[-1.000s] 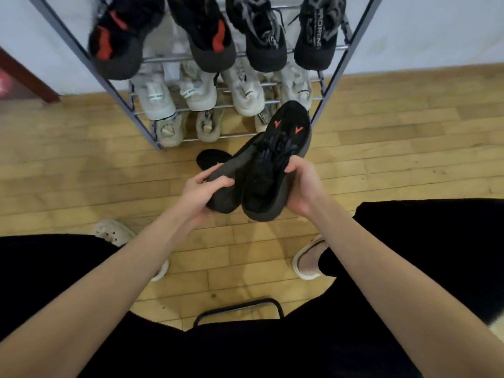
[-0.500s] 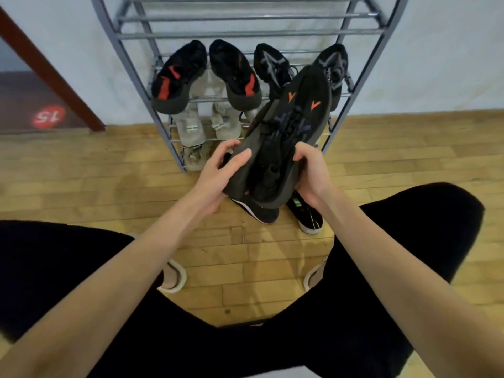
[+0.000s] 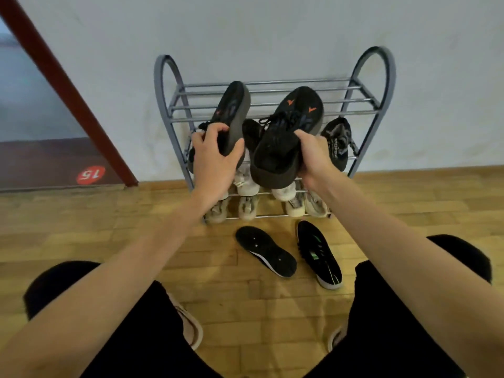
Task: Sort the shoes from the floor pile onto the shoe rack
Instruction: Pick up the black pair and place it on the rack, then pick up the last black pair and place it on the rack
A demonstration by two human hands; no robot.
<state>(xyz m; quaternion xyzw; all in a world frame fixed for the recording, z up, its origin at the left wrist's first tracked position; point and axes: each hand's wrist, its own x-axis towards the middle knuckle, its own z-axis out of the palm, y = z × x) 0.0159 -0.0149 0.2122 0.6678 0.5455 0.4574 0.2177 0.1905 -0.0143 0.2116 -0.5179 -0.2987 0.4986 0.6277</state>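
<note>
I hold a pair of black sneakers with orange marks, one in each hand, in front of the grey metal shoe rack (image 3: 272, 83). My left hand (image 3: 215, 156) grips the left black sneaker (image 3: 231, 115) by its heel, toe pointing up at the bare top shelf. My right hand (image 3: 313, 156) grips the right black sneaker (image 3: 283, 137), likewise tilted toe-up. Black shoes (image 3: 338, 143) sit on the middle shelf and pale sneakers (image 3: 246, 181) on the lower shelves, partly hidden behind my hands. Two black shoes lie on the floor: one sole-up (image 3: 266, 251), one with green stripes (image 3: 319, 253).
The rack stands against a white wall on a wooden floor (image 3: 109, 241). A dark red door frame (image 3: 68, 85) slants at the left, with a red "15" sticker (image 3: 90, 174) beyond it. My knees in black trousers and pale slippers fill the bottom of the view.
The two sneakers, held together before, are now apart, one in each hand, and raised toward the top shelf. The view has pulled back, showing the whole rack and two shoes on the floor.
</note>
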